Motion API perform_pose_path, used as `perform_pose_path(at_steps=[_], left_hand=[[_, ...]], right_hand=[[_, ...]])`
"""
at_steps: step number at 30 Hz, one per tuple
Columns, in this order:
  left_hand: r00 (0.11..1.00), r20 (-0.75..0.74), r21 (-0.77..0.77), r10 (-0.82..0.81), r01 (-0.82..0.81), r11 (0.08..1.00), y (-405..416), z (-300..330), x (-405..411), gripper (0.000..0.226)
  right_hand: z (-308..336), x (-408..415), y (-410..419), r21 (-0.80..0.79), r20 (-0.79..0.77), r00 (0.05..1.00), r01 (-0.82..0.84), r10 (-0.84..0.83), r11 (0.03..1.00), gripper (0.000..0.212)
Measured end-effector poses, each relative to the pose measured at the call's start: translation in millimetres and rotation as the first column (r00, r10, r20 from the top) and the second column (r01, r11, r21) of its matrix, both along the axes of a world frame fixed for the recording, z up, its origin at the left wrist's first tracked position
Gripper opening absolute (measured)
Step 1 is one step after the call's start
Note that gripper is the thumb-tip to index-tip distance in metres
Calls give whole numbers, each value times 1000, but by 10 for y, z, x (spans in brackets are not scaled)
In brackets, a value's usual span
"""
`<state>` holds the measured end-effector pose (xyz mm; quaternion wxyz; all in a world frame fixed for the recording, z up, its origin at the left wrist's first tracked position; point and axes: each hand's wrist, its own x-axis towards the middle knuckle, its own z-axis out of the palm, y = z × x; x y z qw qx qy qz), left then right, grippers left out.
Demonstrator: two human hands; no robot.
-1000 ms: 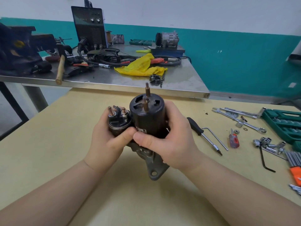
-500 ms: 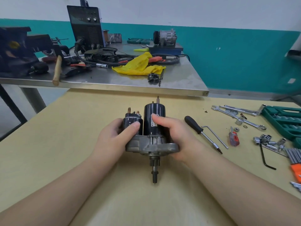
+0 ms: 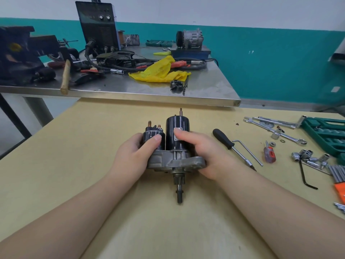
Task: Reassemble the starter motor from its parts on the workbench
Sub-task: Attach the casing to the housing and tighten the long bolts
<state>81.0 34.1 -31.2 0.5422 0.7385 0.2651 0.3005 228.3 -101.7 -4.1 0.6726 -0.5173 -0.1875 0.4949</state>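
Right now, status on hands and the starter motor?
Left hand, right hand gripping starter motor. Motor lying on bench, shaft toward camera. Nothing obstructing.

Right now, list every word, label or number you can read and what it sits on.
None is legible.
White label on the starter motor under the right hand: print too small.
Black machine on the steel bench: panel markings blurred.
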Motion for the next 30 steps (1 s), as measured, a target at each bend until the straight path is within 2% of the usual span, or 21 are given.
perform_pose_path(at_steps=[5, 11, 15, 18, 20, 25, 30], left_hand=[[997, -66, 94, 42, -35, 995, 73, -18, -8, 65], [995, -78, 102, 58, -50, 994, 102, -41, -4, 60], [991, -96, 181, 93, -74, 981, 117, -26, 21, 58], [990, -104, 203, 97, -74, 976, 108, -7, 40, 45], [990, -105, 201, 94, -71, 977, 108, -11, 33, 38], [993, -92, 148, 73, -59, 987, 111, -59, 34, 59], [997, -40, 115, 72, -67, 991, 114, -89, 79, 46]], right_hand=[[-26, 23, -29, 18, 122, 992, 10, -12, 1000, 30], [-72, 38, -32, 50, 208, 977, 46, -55, 998, 30], [-106, 47, -34, 67, 201, 977, 55, -67, 996, 33], [-119, 48, -23, 63, 184, 981, 45, -56, 997, 38], [-120, 56, -15, 48, 177, 984, 25, -33, 999, 41], [-122, 127, -6, -23, 176, 984, -8, 12, 1000, 44], [-119, 173, 20, -84, 245, 970, 32, -10, 996, 54]])
